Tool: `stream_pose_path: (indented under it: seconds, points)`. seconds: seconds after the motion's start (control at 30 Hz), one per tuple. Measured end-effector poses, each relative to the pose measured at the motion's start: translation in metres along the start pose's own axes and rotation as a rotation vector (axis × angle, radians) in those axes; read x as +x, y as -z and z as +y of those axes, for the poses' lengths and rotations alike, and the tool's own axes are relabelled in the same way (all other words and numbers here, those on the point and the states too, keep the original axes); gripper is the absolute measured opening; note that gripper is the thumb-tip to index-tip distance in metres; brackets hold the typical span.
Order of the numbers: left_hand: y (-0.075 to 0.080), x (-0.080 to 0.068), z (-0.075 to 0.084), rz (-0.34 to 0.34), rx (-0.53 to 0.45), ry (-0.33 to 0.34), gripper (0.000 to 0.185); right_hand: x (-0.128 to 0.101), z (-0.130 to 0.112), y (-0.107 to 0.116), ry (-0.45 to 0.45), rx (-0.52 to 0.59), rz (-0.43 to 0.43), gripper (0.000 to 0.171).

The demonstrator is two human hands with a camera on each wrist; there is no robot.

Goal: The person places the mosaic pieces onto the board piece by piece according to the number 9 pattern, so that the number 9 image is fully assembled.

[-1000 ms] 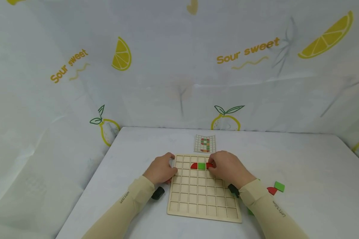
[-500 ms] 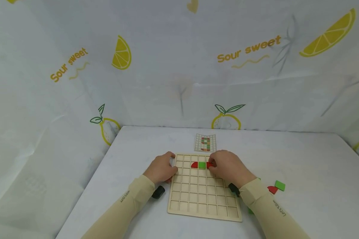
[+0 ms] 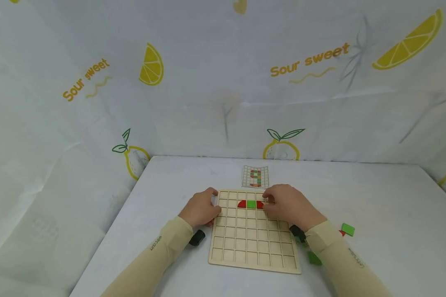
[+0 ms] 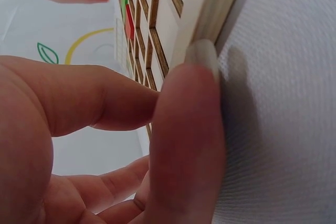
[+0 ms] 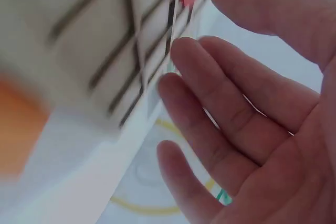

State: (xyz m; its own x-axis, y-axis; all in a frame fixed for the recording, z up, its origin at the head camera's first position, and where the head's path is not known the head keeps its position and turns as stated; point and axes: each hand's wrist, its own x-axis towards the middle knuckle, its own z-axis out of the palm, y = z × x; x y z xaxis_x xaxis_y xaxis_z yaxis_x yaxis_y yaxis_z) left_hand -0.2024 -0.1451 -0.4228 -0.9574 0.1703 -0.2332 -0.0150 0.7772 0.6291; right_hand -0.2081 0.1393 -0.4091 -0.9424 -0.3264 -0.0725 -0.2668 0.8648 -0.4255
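Gripping the wooden grid board at its 10 o'clock corner, the left hand is pinching the edge, thumb on top and fingers curled at the side. In the board's second row, toward 12 o'clock, a red piece, a green square and another red piece are lying side by side. The right hand is hovering just right of them with fingers relaxed and spread, grasping nothing. Loose pieces are lying at 3 o'clock on the table.
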Motion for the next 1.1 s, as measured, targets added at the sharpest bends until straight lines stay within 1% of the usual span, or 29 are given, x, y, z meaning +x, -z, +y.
stream_pose_path:
  seconds: [0.1,0.2,0.3,0.43,0.53,0.6,0.7,0.87,1.1]
  points:
    - [-0.001,-0.001,0.000,-0.002,-0.005,0.006,0.056,-0.016,0.019,0.013,-0.039,0.076,0.007,0.037]
    - [-0.003,0.001,0.000,-0.005,0.000,0.017,0.056,-0.040,0.044,0.026,-0.085,0.114,0.032,0.041]
    - [-0.004,0.002,-0.001,-0.002,0.010,0.022,0.056,-0.068,0.072,0.034,-0.146,0.112,0.056,0.045]
    - [-0.005,0.005,-0.003,0.006,0.030,0.027,0.056,-0.102,0.106,0.037,-0.214,0.097,0.079,0.046]
    - [-0.007,0.007,-0.005,0.008,0.035,0.027,0.056,-0.121,0.127,0.038,-0.245,0.088,0.100,0.046]
    - [-0.009,0.008,-0.005,0.008,0.037,0.021,0.056,-0.130,0.137,0.037,-0.263,0.088,0.111,0.045]
    - [-0.009,0.007,-0.006,0.011,0.035,0.018,0.057,-0.133,0.144,0.036,-0.283,0.093,0.112,0.046]
    - [-0.009,0.006,-0.006,0.008,0.024,0.018,0.059,-0.131,0.148,0.032,-0.323,0.121,0.094,0.048]
    - [-0.008,0.006,-0.004,0.006,0.013,0.009,0.059,-0.130,0.153,0.028,-0.321,0.099,0.109,0.048]
